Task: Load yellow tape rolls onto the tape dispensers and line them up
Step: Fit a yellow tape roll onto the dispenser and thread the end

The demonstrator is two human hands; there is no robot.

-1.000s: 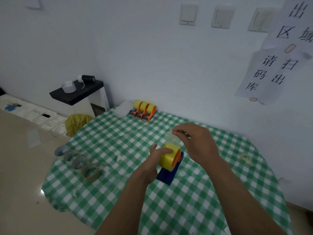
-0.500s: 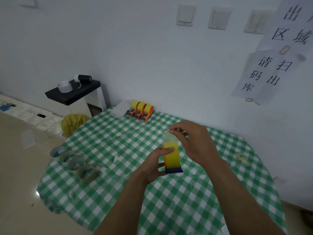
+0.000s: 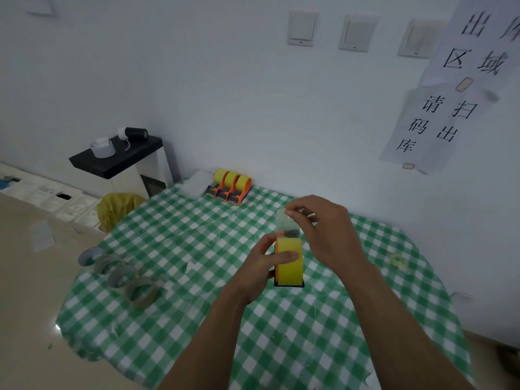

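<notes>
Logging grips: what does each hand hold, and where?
Left hand grips the dispenser around its roll; right hand pinches the pulled-out tape end.

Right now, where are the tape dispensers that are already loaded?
Head view: the three loaded dispensers stand side by side at the table's far edge by the wall, beyond and left of the held dispenser.

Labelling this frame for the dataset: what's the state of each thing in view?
Held tape dispenser: upright, yellow roll loaded
Tape end: raised above the roll
Left hand: grips the dispenser
Right hand: pinches the tape end
Three far dispensers: loaded, side by side
Loose rolls: lying in a row
</notes>
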